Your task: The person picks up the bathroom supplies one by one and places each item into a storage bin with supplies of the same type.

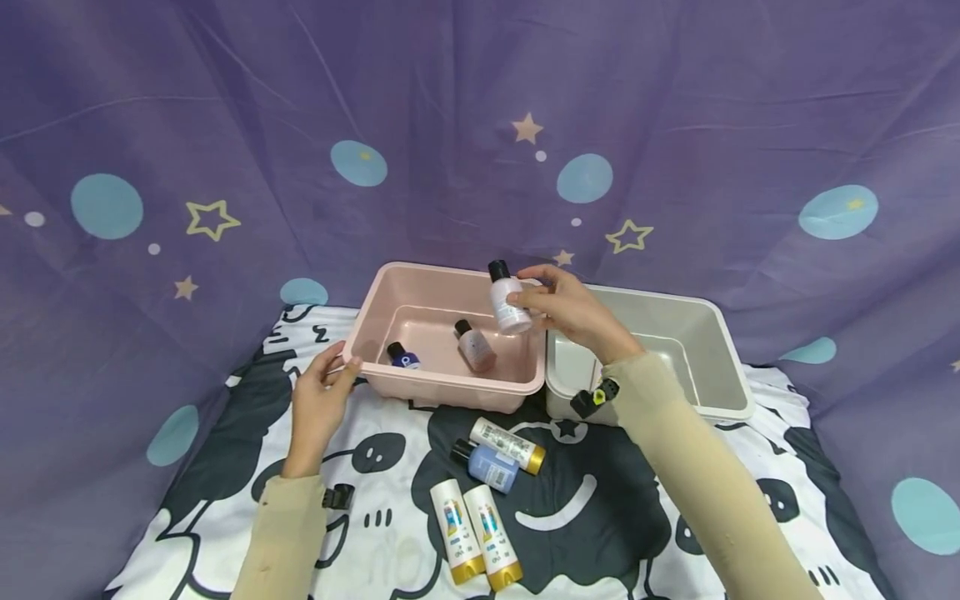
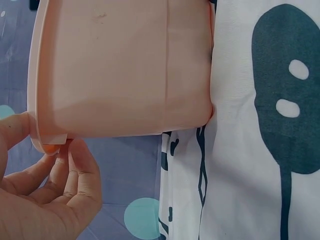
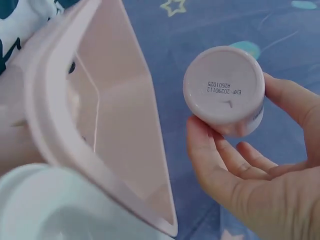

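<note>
My right hand [image 1: 573, 310] holds a pale pinkish-white bottle with a black cap [image 1: 510, 307] over the right end of the pink bin [image 1: 442, 382]. The right wrist view shows the bottle's round base [image 3: 224, 85] with printed date codes, thumb and fingers on its sides. At the bin's front left corner, my left hand [image 1: 318, 408] grips the rim; in the left wrist view the thumb lies on the rim and the fingers [image 2: 82, 165] curl beneath it. Inside the bin lie a pinkish bottle with a black cap [image 1: 476, 348] and a dark blue bottle [image 1: 406, 359], partly hidden by the front wall.
A light grey bin [image 1: 652, 298] stands against the pink bin's right side. In front, on the patterned cloth [image 1: 390, 517], lie a blue bottle with a black cap [image 1: 491, 467] and several white tubes with gold caps [image 1: 457, 529]. A purple curtain [image 1: 465, 100] hangs behind.
</note>
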`<state>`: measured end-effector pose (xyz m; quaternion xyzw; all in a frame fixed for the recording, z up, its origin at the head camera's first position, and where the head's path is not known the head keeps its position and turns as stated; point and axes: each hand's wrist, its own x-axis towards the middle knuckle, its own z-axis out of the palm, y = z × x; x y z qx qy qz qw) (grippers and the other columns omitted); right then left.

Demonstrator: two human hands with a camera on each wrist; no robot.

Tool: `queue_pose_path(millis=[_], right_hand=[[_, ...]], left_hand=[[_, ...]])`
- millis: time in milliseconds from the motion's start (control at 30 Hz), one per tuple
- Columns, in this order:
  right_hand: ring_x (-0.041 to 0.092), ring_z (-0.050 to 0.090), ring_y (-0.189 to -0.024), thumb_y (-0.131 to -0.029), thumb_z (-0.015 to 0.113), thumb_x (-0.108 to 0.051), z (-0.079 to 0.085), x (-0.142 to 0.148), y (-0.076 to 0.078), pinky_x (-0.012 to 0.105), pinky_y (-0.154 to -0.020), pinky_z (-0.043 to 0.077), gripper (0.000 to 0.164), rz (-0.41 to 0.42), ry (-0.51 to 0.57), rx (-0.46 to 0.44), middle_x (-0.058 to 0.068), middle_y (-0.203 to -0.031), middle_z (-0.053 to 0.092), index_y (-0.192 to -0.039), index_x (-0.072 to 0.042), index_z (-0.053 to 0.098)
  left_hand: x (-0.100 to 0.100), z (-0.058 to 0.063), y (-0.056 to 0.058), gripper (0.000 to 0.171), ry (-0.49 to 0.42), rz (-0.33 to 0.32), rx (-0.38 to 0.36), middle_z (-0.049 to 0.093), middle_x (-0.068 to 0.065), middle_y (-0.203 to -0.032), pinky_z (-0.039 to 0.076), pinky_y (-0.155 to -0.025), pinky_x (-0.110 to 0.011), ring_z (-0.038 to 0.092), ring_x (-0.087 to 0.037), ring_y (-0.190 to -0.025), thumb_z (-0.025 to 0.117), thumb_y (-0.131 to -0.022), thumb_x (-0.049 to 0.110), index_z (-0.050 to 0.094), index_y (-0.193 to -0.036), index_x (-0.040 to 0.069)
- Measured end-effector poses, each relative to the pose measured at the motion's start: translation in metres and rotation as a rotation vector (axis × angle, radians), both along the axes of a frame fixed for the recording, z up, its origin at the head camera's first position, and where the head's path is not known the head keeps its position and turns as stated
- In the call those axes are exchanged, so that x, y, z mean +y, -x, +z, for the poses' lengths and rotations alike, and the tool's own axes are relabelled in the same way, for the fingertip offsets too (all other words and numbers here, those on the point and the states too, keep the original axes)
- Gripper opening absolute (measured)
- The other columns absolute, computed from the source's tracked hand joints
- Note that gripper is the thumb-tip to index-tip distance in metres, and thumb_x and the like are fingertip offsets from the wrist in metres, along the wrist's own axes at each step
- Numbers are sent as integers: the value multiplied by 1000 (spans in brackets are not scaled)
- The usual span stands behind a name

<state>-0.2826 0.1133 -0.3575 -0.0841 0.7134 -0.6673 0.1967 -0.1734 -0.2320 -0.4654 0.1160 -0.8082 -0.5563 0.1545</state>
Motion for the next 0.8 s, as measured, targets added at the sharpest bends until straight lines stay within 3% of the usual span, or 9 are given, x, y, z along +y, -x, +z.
queue_pose_path(millis=[267, 400, 500, 633, 800], right_hand=[[26, 64, -93, -88, 78, -14, -11, -30, 40, 46, -90, 56, 61, -11, -32, -65, 20, -118, 59, -139, -3, 45], [21, 63, -86, -87, 78, -13, -23, -37, 53, 40, -83, 57, 60, 4, -95, -36, 20, -124, 60, -136, 0, 46], [18, 61, -80, -88, 78, -12, -32, -41, 59, 38, -78, 58, 58, 31, -145, -21, 18, -131, 57, -135, 2, 46], [19, 60, -82, -89, 77, -11, -41, -45, 62, 42, -81, 56, 56, 66, -192, 3, 17, -133, 55, -134, 2, 47], [34, 63, -98, -92, 71, -6, -45, -47, 65, 51, -92, 54, 51, 80, -197, -11, 20, -129, 55, -135, 6, 46]], left_hand=[[0, -1, -1, 55, 5, 4, -3, 64, -15, -128, 54, -72, -13, 65, -19, -102, 65, -98, 37, 54, -144, 8], [0, -2, 1, 55, -6, -3, 6, 64, -15, -128, 54, -73, -14, 65, -22, -104, 66, -98, 37, 54, -144, 8], [0, -2, 1, 55, -11, 0, 8, 63, -16, -129, 54, -72, -13, 65, -25, -106, 65, -99, 36, 54, -144, 8], [0, -3, 2, 55, -12, 3, 7, 63, -16, -129, 54, -72, -13, 65, -27, -106, 65, -99, 36, 54, -144, 7], [0, -3, 2, 53, -18, 2, 5, 63, -16, -129, 54, -73, -14, 65, -26, -107, 65, -99, 34, 54, -144, 8]])
